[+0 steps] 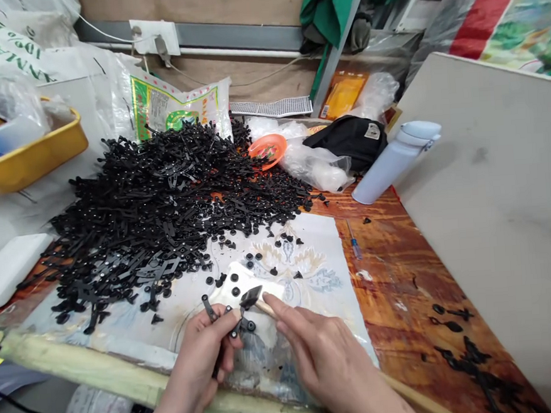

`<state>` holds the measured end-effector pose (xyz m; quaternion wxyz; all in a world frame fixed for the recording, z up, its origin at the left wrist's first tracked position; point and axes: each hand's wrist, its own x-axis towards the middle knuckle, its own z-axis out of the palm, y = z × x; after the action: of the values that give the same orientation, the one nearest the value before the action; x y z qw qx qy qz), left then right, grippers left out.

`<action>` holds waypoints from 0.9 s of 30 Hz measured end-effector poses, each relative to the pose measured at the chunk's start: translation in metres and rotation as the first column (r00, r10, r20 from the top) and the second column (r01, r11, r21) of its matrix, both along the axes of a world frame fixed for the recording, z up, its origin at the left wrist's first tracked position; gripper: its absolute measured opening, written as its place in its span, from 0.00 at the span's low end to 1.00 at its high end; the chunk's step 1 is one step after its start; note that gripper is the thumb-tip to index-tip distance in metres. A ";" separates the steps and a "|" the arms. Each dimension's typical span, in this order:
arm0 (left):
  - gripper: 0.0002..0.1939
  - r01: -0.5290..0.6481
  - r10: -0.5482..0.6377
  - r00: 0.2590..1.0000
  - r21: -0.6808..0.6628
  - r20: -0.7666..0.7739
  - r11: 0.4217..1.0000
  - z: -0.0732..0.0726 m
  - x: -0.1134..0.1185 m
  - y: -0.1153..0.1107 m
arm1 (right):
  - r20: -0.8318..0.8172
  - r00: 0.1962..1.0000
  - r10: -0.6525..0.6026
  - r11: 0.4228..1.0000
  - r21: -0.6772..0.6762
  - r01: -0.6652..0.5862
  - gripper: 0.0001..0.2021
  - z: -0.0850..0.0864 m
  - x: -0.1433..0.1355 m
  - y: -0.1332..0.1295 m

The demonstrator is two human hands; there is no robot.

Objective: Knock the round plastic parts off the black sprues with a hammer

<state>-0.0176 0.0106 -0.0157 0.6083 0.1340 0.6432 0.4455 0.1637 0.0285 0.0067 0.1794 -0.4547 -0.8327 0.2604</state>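
Note:
My left hand (203, 347) is closed around a small black plastic part (234, 330) with round knob-like ends; other arms of it poke out between thumb and fingers. In my right hand (320, 348) is a knife with a short dark blade (251, 296) and a pale wooden handle (265, 306). My right index finger lies along the handle near the blade. The blade is close to my left thumb, against or just above the black part; contact is hard to make out. Under both hands lies a patterned sheet (316, 241) with loose black round pieces (235, 291).
A big heap of black plastic parts (161, 195) covers the back left. An orange dish (268, 150), a light blue bottle (395, 163) and a screwdriver (354, 245) lie or stand to the right. More black pieces (475, 362) are at the right edge. A yellow bin (31, 164) is at left.

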 end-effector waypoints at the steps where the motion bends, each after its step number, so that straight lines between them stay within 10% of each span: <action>1: 0.20 0.005 -0.005 1.000 -0.007 -0.002 1.000 0.000 0.000 0.000 | -0.008 1.000 -0.005 1.000 -0.010 0.005 0.23 0.002 0.000 0.000; 8: 0.18 0.016 -0.016 1.000 -0.026 0.008 1.000 -0.001 -0.002 0.003 | -0.305 0.952 -0.025 0.996 0.076 0.050 0.24 0.014 0.006 0.000; 17: 0.19 0.034 -0.034 0.999 -0.027 -0.001 0.999 0.002 -0.005 0.003 | -0.190 0.955 -0.228 0.823 -0.562 0.085 0.11 -0.016 -0.038 0.045; 27: 0.19 0.038 -0.038 0.999 0.009 0.036 0.999 0.001 -0.010 0.004 | -0.153 0.962 -0.225 0.859 -0.497 0.121 0.03 -0.024 -0.051 0.047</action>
<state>-0.0277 0.0148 -0.0150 0.6278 0.1408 0.6273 0.4389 0.1130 0.0757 -0.0174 0.1682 -0.5288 -0.6735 0.4883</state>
